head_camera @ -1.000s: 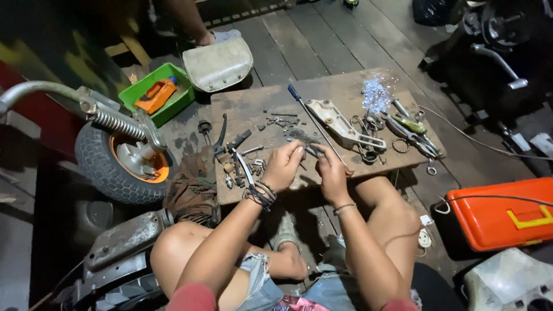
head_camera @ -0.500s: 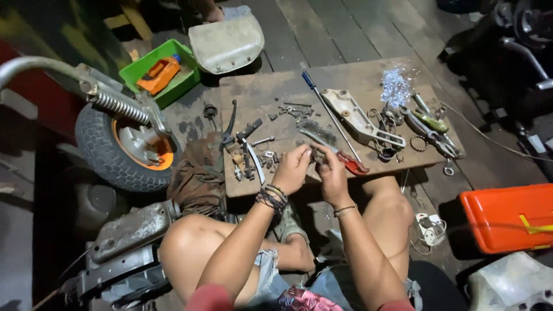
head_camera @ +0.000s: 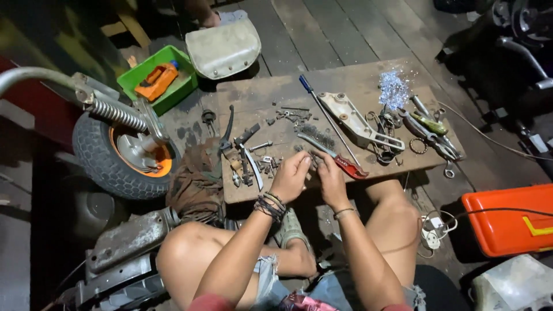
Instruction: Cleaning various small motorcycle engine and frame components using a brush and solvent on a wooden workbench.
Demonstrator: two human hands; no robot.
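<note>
Small metal parts (head_camera: pixel 266 166), a scatter of bolts, nuts and bits, sat on the near edge of the worn wooden board worktop (head_camera: pixel 276 98), at 12 o'clock from the person's knees. Left hand (head_camera: pixel 290 177) and right hand (head_camera: pixel 330 178) met over that edge, touching each other. Fingers (head_camera: pixel 300 161) of both curled together around something tiny; couldn't tell what, it was hidden between them.

Red-handled pliers (head_camera: pixel 349 166) lay just beside the right hand at 2 o'clock, jaws toward the parts pile. Blue-handled long screwdriver (head_camera: pixel 322 112) ran diagonally at 12 o'clock. Grey cast metal bracket (head_camera: pixel 357 124) sat further at 1 o'clock, with more hand tools (head_camera: pixel 429 129) beyond it. Brown rag (head_camera: pixel 199 178) hung off the board's left edge at 9 o'clock. Small scooter wheel with orange rim (head_camera: pixel 124 155) stood at 9–10 o'clock, green plastic tray (head_camera: pixel 158 83) behind it at 11. Orange plastic case (head_camera: pixel 510 222) was on the floor at 3 o'clock.

Risks, my read:
- Hands worked right at the board's lip. Any slip would drop the piece between the legs onto the gapped plank floor (head_camera: pixel 345 34).
- Loose parts crowded the wrists; a sweep of the left forearm could knock them off.
- Dim light plus tiny part means easy misfit.
</note>
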